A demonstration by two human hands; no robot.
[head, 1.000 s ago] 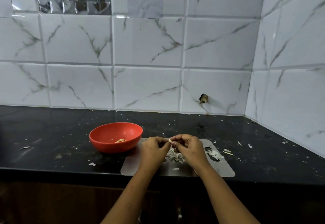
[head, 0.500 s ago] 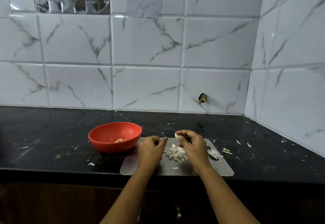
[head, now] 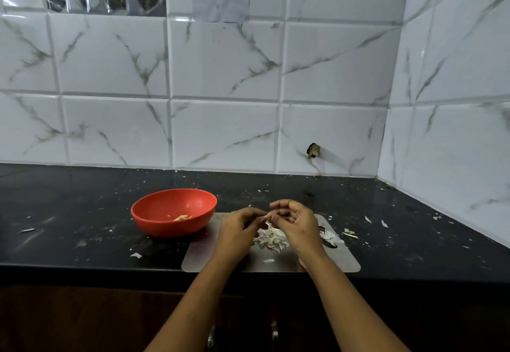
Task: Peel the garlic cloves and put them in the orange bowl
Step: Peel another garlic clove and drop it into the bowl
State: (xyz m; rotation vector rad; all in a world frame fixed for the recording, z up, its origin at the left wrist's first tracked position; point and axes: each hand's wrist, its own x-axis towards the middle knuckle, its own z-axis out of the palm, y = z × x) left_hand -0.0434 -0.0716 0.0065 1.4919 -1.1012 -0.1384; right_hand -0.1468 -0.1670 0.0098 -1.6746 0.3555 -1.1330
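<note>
The orange bowl point(head: 149, 223) stands on the black counter, left of my hands, with a peeled garlic clove point(head: 182, 217) inside. My left hand point(head: 238, 230) and my right hand point(head: 296, 223) meet fingertip to fingertip above a translucent cutting mat point(head: 334, 260). Between their curled fingers they pinch a small pale garlic clove point(head: 263, 216), mostly hidden by the fingers. A pile of white garlic skins point(head: 271, 239) lies on the mat just below the hands.
More skins and garlic bits point(head: 348, 232) lie at the mat's right end, and flakes are scattered over the counter point(head: 82, 208). Tiled walls close off the back and the right side. The counter's front edge runs just below the mat.
Half a second ago my right hand alone held the clove, apart from the left. The hands have come together again at the clove. The bowl has not moved.
</note>
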